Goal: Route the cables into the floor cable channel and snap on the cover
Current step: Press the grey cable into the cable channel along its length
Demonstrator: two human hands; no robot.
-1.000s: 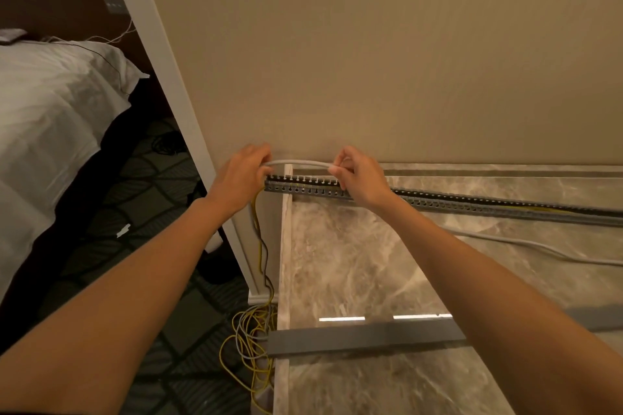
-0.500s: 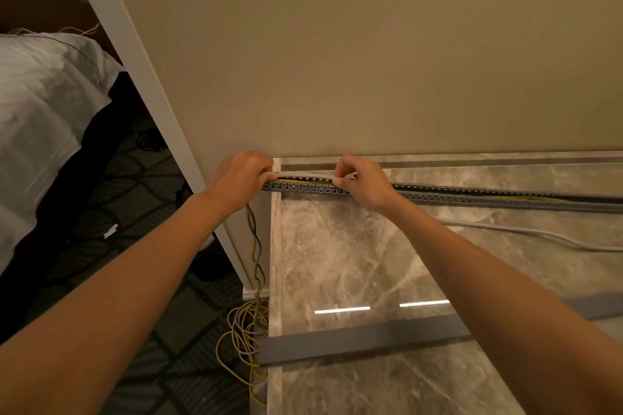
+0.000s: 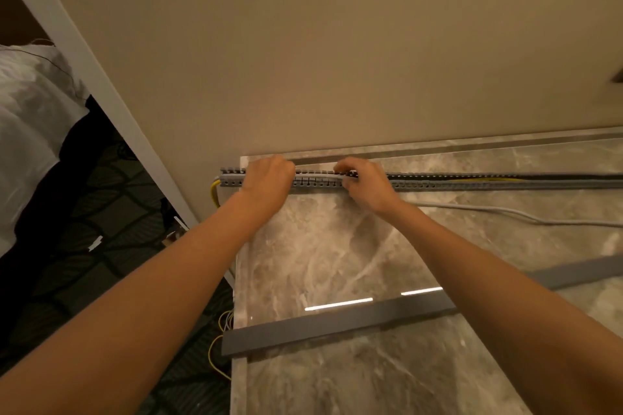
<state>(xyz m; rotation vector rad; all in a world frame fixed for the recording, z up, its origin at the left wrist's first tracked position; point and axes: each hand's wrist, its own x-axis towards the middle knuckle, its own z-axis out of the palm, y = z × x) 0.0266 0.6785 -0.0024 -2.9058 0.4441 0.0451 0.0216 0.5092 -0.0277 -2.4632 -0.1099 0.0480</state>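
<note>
Fingers of the left hand [image 3: 268,175] and right hand [image 3: 362,180] curl closed, pressing the white cable [image 3: 317,173] into the slotted channel [image 3: 472,183] along the wall. Released unevenly, it may spring out, blocking the cover [image 3: 337,327] lying apart on the floor [image 3: 337,246].

Open marble floor [image 3: 337,246] lies between channel [image 3: 472,180] and loose cover [image 3: 337,323]. Wall [image 3: 337,61] blocks the channel's far side; a grey cable [image 3: 505,214] crosses the floor at right, near the channel.

Head view: looks forward-down, close over floor channel [image 3: 472,180] by wall.
</note>
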